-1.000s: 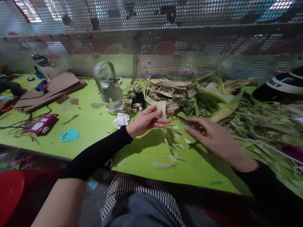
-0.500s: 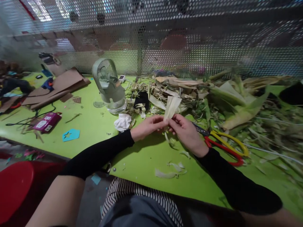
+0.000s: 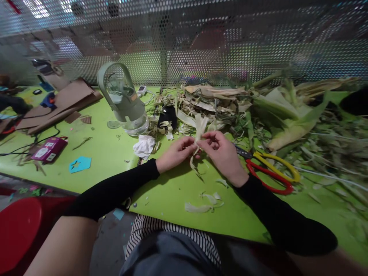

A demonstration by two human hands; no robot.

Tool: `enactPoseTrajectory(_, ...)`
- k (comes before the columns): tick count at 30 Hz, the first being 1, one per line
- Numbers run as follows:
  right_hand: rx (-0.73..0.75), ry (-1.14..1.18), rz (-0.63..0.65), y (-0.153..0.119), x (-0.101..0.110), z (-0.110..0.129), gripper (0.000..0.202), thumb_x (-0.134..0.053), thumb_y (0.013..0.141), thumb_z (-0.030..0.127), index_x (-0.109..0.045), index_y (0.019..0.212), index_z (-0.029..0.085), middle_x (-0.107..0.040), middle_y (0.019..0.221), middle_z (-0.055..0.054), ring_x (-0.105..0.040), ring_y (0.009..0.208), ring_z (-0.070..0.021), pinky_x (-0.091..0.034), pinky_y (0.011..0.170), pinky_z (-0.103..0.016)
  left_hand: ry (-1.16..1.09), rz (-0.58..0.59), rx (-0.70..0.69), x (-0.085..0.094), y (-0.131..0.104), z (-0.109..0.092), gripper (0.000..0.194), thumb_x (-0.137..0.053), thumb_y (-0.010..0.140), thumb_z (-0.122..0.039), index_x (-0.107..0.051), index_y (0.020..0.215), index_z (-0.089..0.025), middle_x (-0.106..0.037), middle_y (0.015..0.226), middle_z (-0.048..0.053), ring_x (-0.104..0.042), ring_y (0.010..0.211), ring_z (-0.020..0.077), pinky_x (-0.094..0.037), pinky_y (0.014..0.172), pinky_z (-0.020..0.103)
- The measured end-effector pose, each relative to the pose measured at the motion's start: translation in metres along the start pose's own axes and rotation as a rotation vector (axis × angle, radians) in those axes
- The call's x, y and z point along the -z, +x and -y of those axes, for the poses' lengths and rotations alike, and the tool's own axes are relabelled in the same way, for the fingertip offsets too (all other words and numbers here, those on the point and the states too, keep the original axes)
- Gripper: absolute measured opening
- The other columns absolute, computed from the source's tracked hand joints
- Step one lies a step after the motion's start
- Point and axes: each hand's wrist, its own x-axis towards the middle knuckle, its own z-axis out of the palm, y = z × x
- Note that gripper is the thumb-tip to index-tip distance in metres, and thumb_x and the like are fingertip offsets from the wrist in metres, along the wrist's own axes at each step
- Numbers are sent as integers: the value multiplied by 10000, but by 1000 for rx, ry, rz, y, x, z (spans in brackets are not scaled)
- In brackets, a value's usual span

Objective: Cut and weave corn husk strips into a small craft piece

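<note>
Between my two hands, just above the green table, a pale corn husk strip stands upright, its wide end up and a thin twisted tail hanging below. My left hand pinches it from the left with thumb and fingers. From the right, my right hand grips the same husk, thumb and forefinger close to the left fingertips. Scissors with one red and one yellow handle lie beside my right wrist. Several husk scraps rest on the table nearer to me.
Dry husk pieces and green corn leaves are heaped along the back and right. A water bottle, crumpled tissue, blue paper piece, purple box and cardboard lie leftward. A perforated metal panel stands behind.
The husk's upper part looks narrower and more gathered, and its tail hangs lower. Both hands keep hold of it. The view has shifted slightly.
</note>
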Motion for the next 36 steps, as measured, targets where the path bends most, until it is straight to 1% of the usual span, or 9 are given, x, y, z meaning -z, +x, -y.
enactPoseTrajectory(3,18,-38,18,0,-1,1,412,-833,758,556,-652,917,222,-613,778,6,-512,623,-145,-432,580,-306,86,18,-1,-2,-1,0,154,-672,959,-290,-570,966,-174,-629,821,-9,-633,683,102,-505,587,214)
enactPoseTrajectory(6,48,38,10,2,-2,0,356,-803,791,540,-649,859,227,-628,762,7,-536,650,-150,-452,615,-305,95,29,38,-1,-2,0,213,-692,948,-348,-565,995,-183,-637,842,-1,-671,736,119,-493,557,190)
enactPoseTrajectory(9,31,141,-2,3,-4,-1,337,-808,788,516,-632,820,231,-651,773,6,-554,650,-149,-465,607,-301,65,77,51,1,-3,0,332,-726,923,-427,-600,1105,-180,-691,944,42,-691,764,128,-504,564,198)
enactPoseTrajectory(11,-32,186,33,1,-5,0,342,-818,781,512,-630,821,229,-653,746,7,-553,606,-148,-465,563,-301,45,106,58,3,-2,-1,390,-729,921,-455,-616,1178,-184,-718,1004,68,-692,783,129,-520,595,209)
enactPoseTrajectory(15,-107,265,67,-4,-6,5,303,-807,814,465,-636,893,228,-634,716,22,-578,578,-146,-495,546,-297,26,100,34,3,0,2,417,-709,947,-436,-619,1258,-173,-728,954,68,-653,744,114,-532,652,238)
enactPoseTrajectory(20,-63,285,20,-2,-6,3,450,-896,717,471,-577,941,245,-640,808,30,-598,631,-140,-502,577,-288,143,86,-36,0,1,8,271,-649,989,-389,-611,1111,-150,-668,874,31,-572,674,95,-472,621,241)
enactPoseTrajectory(23,-25,212,-19,1,-6,-3,418,-859,749,532,-602,882,231,-642,803,18,-574,670,-144,-491,617,-295,195,85,-42,-1,-1,6,246,-671,971,-387,-585,1018,-161,-635,837,4,-511,639,79,-428,603,232)
enactPoseTrajectory(29,10,247,-10,1,-6,0,307,-825,795,489,-666,861,235,-701,812,8,-619,726,-165,-528,702,-318,7,64,24,2,-3,-2,469,-606,956,-627,-618,940,-159,-681,841,40,-584,692,108,-459,621,235)
enactPoseTrajectory(36,-32,349,-16,-1,-8,-4,335,-858,766,498,-664,887,253,-674,795,28,-586,613,-137,-538,564,-293,-201,75,130,3,1,2,373,-631,974,-521,-632,1050,-156,-764,882,89,-706,756,154,-562,687,266)
